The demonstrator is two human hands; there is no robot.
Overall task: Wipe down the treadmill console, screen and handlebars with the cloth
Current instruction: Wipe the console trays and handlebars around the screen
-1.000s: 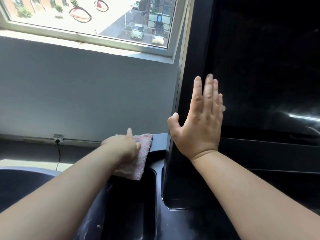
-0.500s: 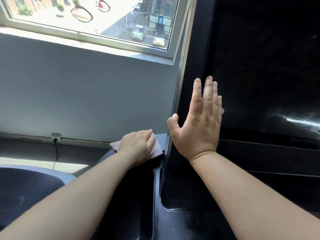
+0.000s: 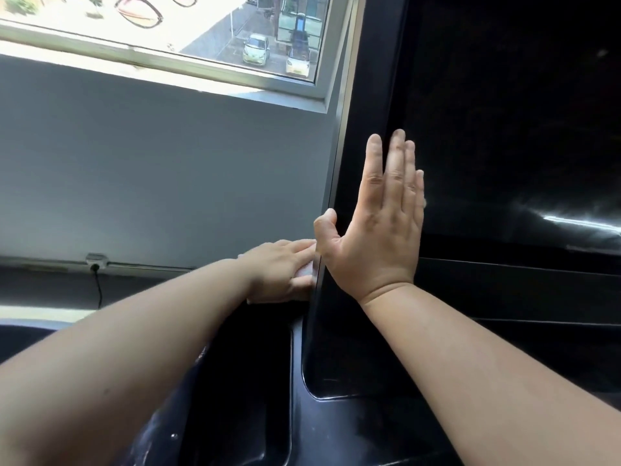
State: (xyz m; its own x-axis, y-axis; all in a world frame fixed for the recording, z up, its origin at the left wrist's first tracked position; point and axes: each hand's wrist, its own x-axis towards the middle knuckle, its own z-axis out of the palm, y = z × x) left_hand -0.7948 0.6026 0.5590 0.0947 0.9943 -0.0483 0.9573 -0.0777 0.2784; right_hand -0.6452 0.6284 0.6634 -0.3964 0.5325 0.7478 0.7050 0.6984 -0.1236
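The treadmill's tall black screen (image 3: 504, 129) fills the right side, standing above the glossy black console (image 3: 255, 381). My right hand (image 3: 379, 230) lies flat on the screen's lower left part, fingers straight and together. My left hand (image 3: 282, 270) reaches to the back of the console at the screen's left edge, its fingers stretched out and pressing the pinkish cloth (image 3: 305, 272). Only a small patch of cloth shows between the fingers; the fingertips go out of sight behind the screen's edge.
A grey wall (image 3: 168, 169) and a window (image 3: 201, 35) onto a car park lie behind the console. A wall socket with a black cable (image 3: 95, 262) sits low on the left. A recessed tray in the console lies under my left forearm.
My left hand has slid the cloth to the right along the console's back edge, up to the screen's edge, and its fingers have straightened. The right hand has stayed flat on the screen.
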